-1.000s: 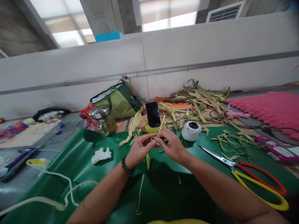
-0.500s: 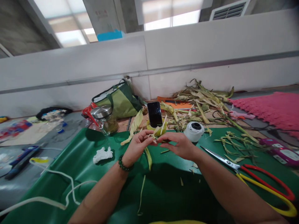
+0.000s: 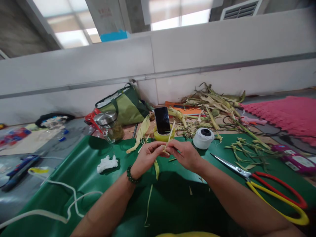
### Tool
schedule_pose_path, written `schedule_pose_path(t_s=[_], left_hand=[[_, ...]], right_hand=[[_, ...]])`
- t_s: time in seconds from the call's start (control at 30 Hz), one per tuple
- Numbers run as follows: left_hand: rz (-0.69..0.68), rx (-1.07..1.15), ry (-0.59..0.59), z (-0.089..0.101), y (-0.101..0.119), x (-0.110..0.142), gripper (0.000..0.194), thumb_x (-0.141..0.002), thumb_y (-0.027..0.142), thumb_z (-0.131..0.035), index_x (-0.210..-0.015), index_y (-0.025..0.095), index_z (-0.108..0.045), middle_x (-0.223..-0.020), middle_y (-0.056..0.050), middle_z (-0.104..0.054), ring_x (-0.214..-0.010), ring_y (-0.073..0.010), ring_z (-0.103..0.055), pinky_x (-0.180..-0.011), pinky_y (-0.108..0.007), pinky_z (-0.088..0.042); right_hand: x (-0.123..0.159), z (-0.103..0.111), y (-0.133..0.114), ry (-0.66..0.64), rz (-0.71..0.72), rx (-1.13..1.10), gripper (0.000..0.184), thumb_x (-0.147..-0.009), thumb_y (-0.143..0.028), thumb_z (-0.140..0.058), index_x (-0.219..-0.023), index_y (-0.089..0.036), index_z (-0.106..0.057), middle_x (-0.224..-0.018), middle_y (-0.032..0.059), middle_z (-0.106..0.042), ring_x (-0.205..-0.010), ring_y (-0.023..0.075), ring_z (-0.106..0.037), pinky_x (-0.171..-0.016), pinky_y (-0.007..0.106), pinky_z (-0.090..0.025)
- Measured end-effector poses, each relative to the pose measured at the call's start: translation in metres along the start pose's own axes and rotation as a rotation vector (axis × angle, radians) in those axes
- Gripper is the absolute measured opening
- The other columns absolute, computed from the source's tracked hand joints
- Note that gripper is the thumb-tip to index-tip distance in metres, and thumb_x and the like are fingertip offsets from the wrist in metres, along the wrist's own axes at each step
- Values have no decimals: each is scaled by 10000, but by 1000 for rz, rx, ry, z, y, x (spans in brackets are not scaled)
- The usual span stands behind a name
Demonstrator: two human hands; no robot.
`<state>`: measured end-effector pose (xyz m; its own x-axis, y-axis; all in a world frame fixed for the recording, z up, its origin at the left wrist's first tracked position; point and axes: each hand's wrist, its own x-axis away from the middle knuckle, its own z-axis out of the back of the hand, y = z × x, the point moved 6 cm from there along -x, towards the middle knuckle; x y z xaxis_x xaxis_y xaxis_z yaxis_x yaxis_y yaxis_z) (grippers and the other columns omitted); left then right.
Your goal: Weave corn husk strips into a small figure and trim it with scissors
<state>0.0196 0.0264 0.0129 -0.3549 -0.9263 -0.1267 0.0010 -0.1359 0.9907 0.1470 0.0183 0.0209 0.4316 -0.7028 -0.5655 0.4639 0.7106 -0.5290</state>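
My left hand (image 3: 148, 156) and my right hand (image 3: 184, 154) meet over the middle of the green mat (image 3: 98, 187). Between their fingertips is a pale strip of corn husk (image 3: 170, 135), pinched by both, one end sticking up. A greener husk piece (image 3: 156, 169) hangs below my left hand. Just behind, a phone (image 3: 162, 120) leans upright in a yellow roll (image 3: 158, 135). To the right of my right hand stands a white roll (image 3: 203, 138) with a dark core. Scissors (image 3: 243, 171) with one red and one yellow handle lie on the mat near my right forearm.
Dried husks (image 3: 214, 102) are heaped at the back right, beside a pink cloth (image 3: 283, 113). A glass jar (image 3: 112, 131) and a green bag (image 3: 125, 107) stand back left. White tissue (image 3: 107, 163) and a white cord (image 3: 44, 212) lie on the left. Small knotted husk pieces (image 3: 240, 148) lie right.
My right hand has moved slightly left and its fingers have closed in against the left fingertips around the husk strip. The whole view has shifted slightly.
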Motion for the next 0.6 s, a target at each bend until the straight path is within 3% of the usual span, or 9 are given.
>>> schedule_pose_path(t_s=[0.2, 0.37, 0.6], left_hand=[[31, 53, -32, -1, 5, 2, 391, -733, 438, -706, -941, 107, -713, -839, -94, -753, -686, -210, -716, -699, -325, -586], [-8, 41, -39, -3, 3, 3, 375, -742, 420, -698, -964, 118, -705, -857, -95, -753, -746, -225, -714, -725, -337, -580], [-140, -132, 72, 1, 4, 2, 331, -767, 343, -678, -1022, 136, -710, -946, -98, -743, -818, -198, -684, -753, -275, -540]], right_hand=[[2, 0, -1, 24, -60, 59, 266, -964, -353, -387, -849, -185, -559, -676, 25, -631, -581, 137, -586, -543, 223, -393], [2, -1, 0, 60, -155, -105, 195, -947, -322, -410, -842, -199, -520, -616, -1, -610, -492, 121, -562, -480, 220, -399], [0, -7, 1, -2, -310, -373, 229, -928, -320, -432, -743, -199, -494, -470, -69, -516, -367, 82, -493, -417, 197, -408]])
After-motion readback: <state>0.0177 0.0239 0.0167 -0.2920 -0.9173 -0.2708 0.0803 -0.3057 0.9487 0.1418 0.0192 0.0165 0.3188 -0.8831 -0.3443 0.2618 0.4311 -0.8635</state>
